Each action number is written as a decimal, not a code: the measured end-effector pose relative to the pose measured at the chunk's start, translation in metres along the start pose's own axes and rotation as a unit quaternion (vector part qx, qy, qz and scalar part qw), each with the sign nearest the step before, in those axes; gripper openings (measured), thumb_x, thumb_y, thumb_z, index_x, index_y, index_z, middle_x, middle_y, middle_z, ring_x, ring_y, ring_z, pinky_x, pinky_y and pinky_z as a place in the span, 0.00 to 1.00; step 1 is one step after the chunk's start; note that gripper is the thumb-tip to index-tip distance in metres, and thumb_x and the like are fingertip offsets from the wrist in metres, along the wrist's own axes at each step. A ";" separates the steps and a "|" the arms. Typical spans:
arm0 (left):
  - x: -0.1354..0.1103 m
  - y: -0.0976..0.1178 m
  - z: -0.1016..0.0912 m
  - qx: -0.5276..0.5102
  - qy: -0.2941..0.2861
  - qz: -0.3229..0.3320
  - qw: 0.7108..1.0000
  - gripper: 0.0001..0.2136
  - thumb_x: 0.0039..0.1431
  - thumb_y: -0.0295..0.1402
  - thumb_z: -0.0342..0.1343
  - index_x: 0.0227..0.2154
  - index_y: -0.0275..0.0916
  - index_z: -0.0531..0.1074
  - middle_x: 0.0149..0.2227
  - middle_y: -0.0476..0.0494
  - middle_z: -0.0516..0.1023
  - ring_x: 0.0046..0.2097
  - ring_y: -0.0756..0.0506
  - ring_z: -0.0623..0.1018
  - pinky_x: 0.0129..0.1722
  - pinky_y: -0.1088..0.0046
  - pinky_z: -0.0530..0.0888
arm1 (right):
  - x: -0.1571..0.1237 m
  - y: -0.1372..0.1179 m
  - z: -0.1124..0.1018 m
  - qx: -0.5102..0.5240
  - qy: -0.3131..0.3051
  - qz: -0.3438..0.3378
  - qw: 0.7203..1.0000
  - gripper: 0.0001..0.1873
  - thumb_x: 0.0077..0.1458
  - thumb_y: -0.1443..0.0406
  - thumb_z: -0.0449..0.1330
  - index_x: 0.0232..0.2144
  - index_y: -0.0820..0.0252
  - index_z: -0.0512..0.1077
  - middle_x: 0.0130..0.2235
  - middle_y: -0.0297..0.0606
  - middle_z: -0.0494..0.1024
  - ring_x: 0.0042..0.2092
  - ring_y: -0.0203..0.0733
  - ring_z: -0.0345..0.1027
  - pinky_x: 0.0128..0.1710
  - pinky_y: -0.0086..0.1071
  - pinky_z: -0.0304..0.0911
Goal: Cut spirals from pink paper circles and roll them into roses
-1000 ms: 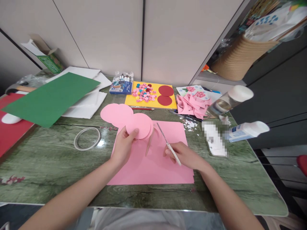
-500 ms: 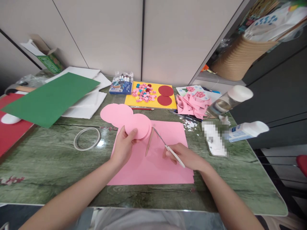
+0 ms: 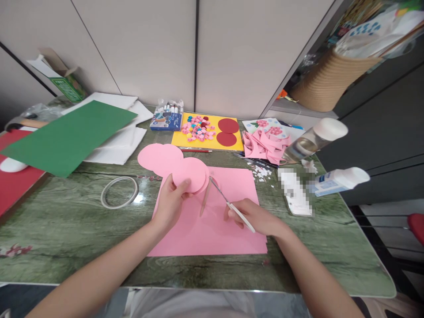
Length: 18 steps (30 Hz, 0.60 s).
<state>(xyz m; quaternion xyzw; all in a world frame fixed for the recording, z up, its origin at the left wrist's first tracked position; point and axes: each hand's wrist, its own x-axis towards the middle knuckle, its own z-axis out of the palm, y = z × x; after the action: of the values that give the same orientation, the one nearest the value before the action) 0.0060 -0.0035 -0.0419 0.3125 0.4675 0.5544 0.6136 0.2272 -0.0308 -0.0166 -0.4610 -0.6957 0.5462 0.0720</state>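
My left hand (image 3: pixel 172 194) pinches a pink paper circle (image 3: pixel 189 175) between thumb and fingers, with another layer of pink paper showing behind its right edge. White-handled scissors (image 3: pixel 241 216) are gripped in my right hand (image 3: pixel 251 214), their blades at the right edge of the held paper. Under both hands lie large pink sheets (image 3: pixel 228 238). More pink circles (image 3: pixel 159 158), overlapping, rest on the table just beyond my left hand. The blades partly cover a thin strip-like shape on the pink sheet, which I cannot make out clearly.
Behind are a yellow sheet (image 3: pixel 179 140) with pompoms (image 3: pixel 198 128) and dark red circles (image 3: pixel 228 126), and pink scraps (image 3: pixel 265 145). A tape roll (image 3: pixel 119 206) and green sheet (image 3: pixel 73 132) lie left. A phone (image 3: pixel 294 192) and bottles (image 3: pixel 341 181) are on the right.
A small curved sliver of pink paper now stands out at the right edge of the held circles, beside the scissor blades. Both hands stay almost in place.
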 end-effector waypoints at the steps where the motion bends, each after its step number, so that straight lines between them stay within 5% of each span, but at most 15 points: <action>1: 0.000 0.000 0.000 0.002 0.001 0.000 1.000 0.14 0.47 0.34 0.56 0.38 0.39 0.64 0.42 0.46 0.68 0.35 0.52 0.68 0.24 0.81 0.67 | 0.000 0.000 0.000 -0.002 0.000 0.000 1.000 0.20 0.57 0.54 0.47 0.27 0.63 0.68 0.18 0.28 0.59 0.22 0.32 0.55 0.23 0.26 0.52; 18: 0.002 -0.002 -0.001 -0.010 0.004 0.001 1.000 0.14 0.46 0.33 0.57 0.38 0.39 0.65 0.41 0.46 0.68 0.35 0.52 0.68 0.23 0.82 0.67 | 0.002 0.004 0.001 0.001 -0.003 0.004 1.000 0.19 0.57 0.55 0.47 0.23 0.63 0.64 0.19 0.27 0.56 0.23 0.31 0.56 0.24 0.25 0.52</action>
<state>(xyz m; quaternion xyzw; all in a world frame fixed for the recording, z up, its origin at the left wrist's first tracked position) 0.0060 -0.0026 -0.0449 0.3044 0.4640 0.5607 0.6145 0.2281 -0.0302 -0.0213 -0.4621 -0.6932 0.5488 0.0683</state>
